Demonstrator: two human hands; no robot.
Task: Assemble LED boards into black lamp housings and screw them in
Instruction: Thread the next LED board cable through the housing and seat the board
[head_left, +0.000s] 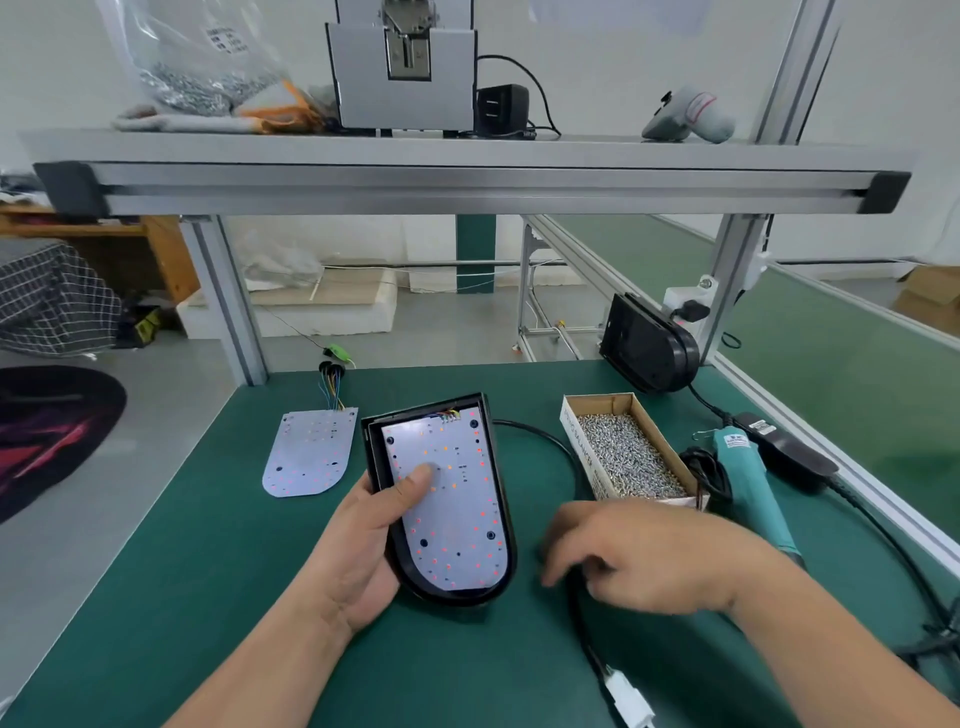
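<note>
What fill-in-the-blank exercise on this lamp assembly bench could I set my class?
1. The left hand grips the black lamp housing, its thumb pressing on the ____ seated inside.
2. The cardboard box right of the housing is full of ____.
3. A loose board with coloured wires lies on the green mat to the housing's ____.
4. The teal screwdriver lies to the ____ of the box.

Missing words: LED board; screws; left; right.
</note>
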